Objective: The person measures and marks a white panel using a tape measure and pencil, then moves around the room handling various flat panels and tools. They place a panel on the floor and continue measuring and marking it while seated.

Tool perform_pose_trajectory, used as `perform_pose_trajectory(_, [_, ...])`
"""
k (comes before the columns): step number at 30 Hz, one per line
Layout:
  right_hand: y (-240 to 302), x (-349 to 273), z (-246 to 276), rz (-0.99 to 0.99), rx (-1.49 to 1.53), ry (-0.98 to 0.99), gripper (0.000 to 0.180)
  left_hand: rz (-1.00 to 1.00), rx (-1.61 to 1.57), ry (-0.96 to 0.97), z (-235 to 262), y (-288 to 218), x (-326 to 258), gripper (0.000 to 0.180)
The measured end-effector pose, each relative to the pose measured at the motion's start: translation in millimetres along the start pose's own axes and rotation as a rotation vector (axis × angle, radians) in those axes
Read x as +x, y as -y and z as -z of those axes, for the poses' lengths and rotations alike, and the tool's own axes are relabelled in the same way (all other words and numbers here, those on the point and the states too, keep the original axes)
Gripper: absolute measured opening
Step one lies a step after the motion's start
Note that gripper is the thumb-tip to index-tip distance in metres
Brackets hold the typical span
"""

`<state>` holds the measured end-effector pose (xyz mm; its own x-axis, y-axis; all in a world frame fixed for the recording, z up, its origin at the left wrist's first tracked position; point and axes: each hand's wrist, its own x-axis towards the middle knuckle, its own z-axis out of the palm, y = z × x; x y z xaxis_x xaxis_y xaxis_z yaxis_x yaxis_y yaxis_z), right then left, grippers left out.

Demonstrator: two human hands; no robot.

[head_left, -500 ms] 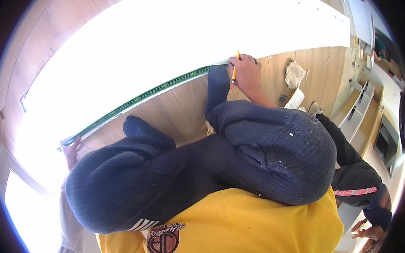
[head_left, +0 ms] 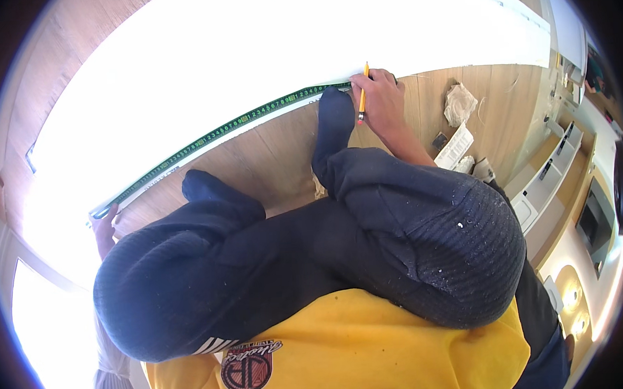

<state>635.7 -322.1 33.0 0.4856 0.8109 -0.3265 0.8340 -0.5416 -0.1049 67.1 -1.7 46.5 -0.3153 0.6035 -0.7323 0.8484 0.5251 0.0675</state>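
Observation:
A long green tape measure (head_left: 244, 119) with pale markings is stretched along the near edge of a large, bright white board (head_left: 272, 45). At the board's lower left corner, my left hand (head_left: 105, 226) is closed on the tape's end, its fingers small and partly hidden. Farther right, my right hand (head_left: 382, 99) grips a yellow pencil (head_left: 361, 111), tip pointing away from me and eraser toward me. That hand rests on the board's edge where the tape runs under the fingers. Whether it also holds the tape's case is hidden.
My sock-covered feet (head_left: 335, 118) lie close to the board's edge on the wooden floor (head_left: 276, 154). To the right are a crumpled pale wrapper (head_left: 460, 105) and a white slotted piece (head_left: 454, 147). A shelf unit (head_left: 554, 169) stands beyond; a person's dark-clothed leg (head_left: 540, 296) shows behind my knee.
My right hand has shifted slightly away from me along with the board edge in view, still holding the pencil. The person at the right has moved mostly out of sight behind my knee.

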Motion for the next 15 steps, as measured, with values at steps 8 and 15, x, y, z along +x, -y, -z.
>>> perform_pose_trajectory(8, [9.3,-4.5,5.5,0.128,0.185,-0.173,0.023,-0.165,-0.051,0.074,9.6,19.7,-10.7,0.08])
perform_pose_trajectory(15, [25.9,-5.3,1.9,0.061,0.833,0.163,0.019,0.047,-0.004,0.042,7.6,48.9,62.8,0.106])
